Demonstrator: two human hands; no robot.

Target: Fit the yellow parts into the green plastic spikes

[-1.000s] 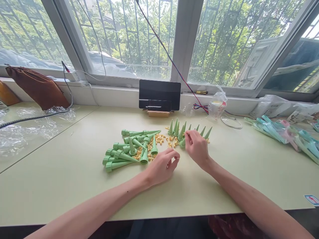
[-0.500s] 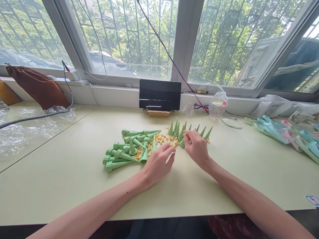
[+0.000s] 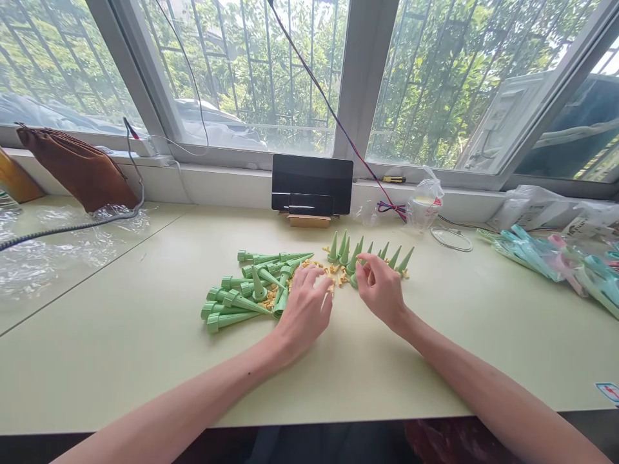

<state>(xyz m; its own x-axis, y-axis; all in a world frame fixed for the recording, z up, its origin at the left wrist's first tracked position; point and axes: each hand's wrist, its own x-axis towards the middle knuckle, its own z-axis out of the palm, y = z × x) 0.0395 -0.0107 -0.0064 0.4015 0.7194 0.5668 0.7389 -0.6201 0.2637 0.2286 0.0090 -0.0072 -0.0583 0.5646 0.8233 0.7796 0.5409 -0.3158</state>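
A heap of green plastic cone spikes [image 3: 246, 293] lies on the pale green table [image 3: 120, 335]. To its right several green cones [image 3: 345, 248] stand upright, with small yellow parts [image 3: 336, 278] scattered between the two groups. My left hand [image 3: 304, 309] reaches over the right edge of the heap, fingers spread down onto a spike and the yellow parts. My right hand [image 3: 380, 290] is at the base of the upright cones, fingers curled together on a green cone [image 3: 354, 278].
A black tablet [image 3: 312, 185] on a wooden stand sits at the windowsill. A brown pouch [image 3: 80, 167] and clear plastic lie at the left. A plastic bag [image 3: 424, 203], a white cable and pastel packages [image 3: 556, 258] are at the right.
My left hand has moved forward and left from bare table onto the edge of the spike heap, its fingers spreading. My right hand has stayed at the upright cones.
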